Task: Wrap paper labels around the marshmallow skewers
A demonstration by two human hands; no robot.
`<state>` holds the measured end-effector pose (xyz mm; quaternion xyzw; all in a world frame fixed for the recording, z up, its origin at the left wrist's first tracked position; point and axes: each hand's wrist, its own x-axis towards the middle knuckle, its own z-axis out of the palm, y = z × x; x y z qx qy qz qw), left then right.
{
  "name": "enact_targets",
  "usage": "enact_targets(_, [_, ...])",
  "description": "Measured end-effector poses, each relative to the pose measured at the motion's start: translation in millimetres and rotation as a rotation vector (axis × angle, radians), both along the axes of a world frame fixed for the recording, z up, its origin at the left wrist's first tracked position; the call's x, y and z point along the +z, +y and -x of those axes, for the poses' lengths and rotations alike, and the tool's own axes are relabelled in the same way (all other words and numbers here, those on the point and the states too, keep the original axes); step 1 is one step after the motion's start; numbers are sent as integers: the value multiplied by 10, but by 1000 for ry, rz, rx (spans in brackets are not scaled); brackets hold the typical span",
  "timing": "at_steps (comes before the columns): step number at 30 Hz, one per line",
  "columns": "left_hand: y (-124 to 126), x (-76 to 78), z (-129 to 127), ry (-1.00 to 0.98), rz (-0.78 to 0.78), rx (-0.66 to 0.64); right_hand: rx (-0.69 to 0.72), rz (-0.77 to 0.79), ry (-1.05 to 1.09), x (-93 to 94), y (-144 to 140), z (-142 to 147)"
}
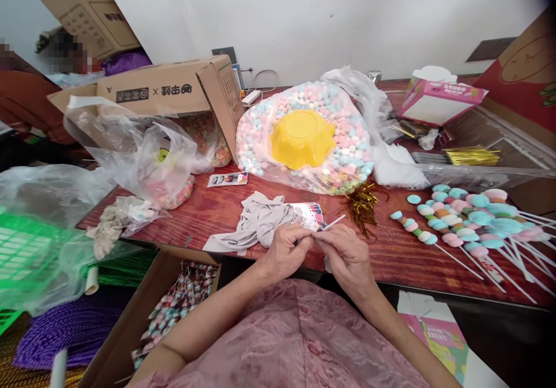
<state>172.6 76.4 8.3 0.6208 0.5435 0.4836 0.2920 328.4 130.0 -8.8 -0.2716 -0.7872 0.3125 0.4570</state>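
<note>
Pinches a thin white stick at the centre of the frame, right hand with thumb and fingers closed on it, free end slanting toward the upper right; left hand just beside, thumb and fingers drawn together, fingertips close to those of the right; cannot tell what, if anything, inside the left pinch; just beyond, on the wooden table, a crumpled grey cloth beside a printed packet; right of centre, a bunch of gold tinsel; at the right of the frame, a heap of marshmallow skewers, most bare ends toward the right edge; at upper centre, a large clear bag of marshmallows, with a yellow bowl upside down on top; at upper left, a cardboard box; at lower left, below the table edge, an open carton full of small multicoloured pieces.
</note>
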Motion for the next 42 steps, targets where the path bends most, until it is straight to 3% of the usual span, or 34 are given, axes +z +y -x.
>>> enact_targets(4, [54, -1, -12, -68, 72, -129, -35, 104, 45, -119, 36, -44])
enact_targets(8, [148, -103, -39, -219, 145, -188, -129, 152, 29, -189, 45, -100])
enact_targets(14, [171, -183, -56, -573, 398, -64, -168, 209, 32, -172, -20, -30])
enact_targets(18, [105, -137, -76, -689, 423, 29, -178, 191, 225, -175, -124, 33])
enact_targets(21, [57, -91, -124, -691, 398, 51, -192, 315, 363, -186, -187, -1])
enact_targets(25, [14, -28, -203, -536, 291, 6, -79, 540, 258, -160, -196, -127])
enact_targets(29, [-20, 28, -245, -376, 160, -63, 12, 629, 226, -94, -158, -227])
enact_targets(37, [-97, 17, -177, -641, 462, -86, 516, 836, 93, -24, 72, -275])
enact_targets(42, [-63, -85, -167, -741, 574, -143, 647, 912, 10, -48, 235, -337])
